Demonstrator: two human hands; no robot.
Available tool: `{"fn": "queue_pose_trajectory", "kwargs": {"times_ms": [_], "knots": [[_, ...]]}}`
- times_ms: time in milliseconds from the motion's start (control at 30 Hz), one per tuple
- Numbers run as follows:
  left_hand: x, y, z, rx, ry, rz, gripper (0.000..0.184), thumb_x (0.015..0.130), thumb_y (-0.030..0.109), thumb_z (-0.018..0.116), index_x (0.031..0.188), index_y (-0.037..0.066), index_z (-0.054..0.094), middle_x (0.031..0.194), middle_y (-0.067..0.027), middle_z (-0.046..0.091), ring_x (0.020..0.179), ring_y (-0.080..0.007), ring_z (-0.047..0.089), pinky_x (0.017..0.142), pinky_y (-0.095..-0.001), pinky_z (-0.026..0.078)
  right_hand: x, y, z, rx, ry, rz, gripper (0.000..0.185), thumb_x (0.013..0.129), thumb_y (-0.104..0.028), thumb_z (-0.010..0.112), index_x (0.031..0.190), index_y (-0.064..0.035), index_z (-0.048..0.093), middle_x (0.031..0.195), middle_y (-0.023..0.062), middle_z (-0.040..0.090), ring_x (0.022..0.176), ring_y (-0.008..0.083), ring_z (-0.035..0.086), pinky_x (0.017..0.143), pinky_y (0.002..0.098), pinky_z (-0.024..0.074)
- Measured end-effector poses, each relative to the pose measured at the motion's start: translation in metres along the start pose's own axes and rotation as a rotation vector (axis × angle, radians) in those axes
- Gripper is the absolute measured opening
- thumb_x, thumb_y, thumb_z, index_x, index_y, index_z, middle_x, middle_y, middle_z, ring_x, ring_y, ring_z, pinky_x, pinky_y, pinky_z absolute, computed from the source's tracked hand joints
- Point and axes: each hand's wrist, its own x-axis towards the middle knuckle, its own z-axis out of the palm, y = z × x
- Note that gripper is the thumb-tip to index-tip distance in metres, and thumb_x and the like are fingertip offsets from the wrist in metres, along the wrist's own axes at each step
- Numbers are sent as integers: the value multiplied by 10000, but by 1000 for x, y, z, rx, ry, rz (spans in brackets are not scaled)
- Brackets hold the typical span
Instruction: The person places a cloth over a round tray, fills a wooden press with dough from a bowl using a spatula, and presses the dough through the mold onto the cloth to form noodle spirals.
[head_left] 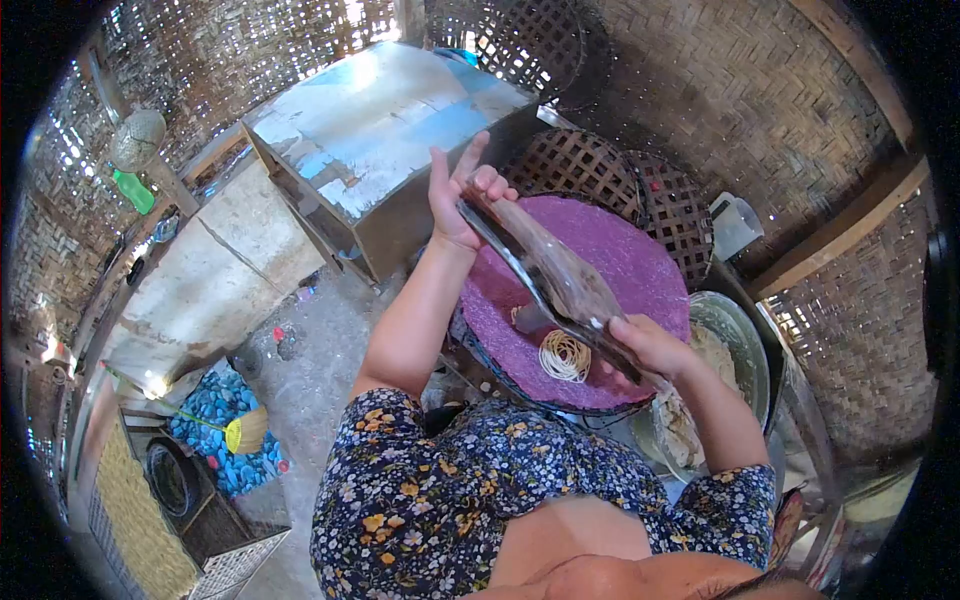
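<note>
Far left of your work you've got the worn-topped cabinet (390, 110), then the round purple board (640, 250) in front of you, with a basin (757, 350) on its right. Long brown object (560, 280) is above the board, slanting far-left to near-right: your right hand (650, 345) grips the near end, your left hand (458, 208) curls some fingers round the far end, thumb and index out straight. Small pale coil (565, 357) sits on the board's near part.
</note>
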Motion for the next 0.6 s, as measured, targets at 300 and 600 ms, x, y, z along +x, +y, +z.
{"fn": "queue_pose_trajectory", "kwargs": {"times_ms": [300, 600], "knots": [[1, 22, 45, -61, -182, 71, 613, 843, 606, 372, 1177, 108, 496, 564, 38, 421, 542, -113, 429, 657, -322, 419, -28, -36, 11, -341, 236, -229, 487, 801, -424, 566, 1064, -14, 566, 814, 49, 592, 729, 118, 545, 648, 271, 445], [-5, 15, 59, -162, -257, 42, 626, 860, 619, 282, 1177, 131, 511, 546, 17, 410, 545, -163, 451, 668, -387, 441, -55, -42, 9, -502, 347, -248, 580, 757, -447, 614, 1155, -31, 541, 940, 122, 638, 876, 187, 593, 795, 326, 450]]}}
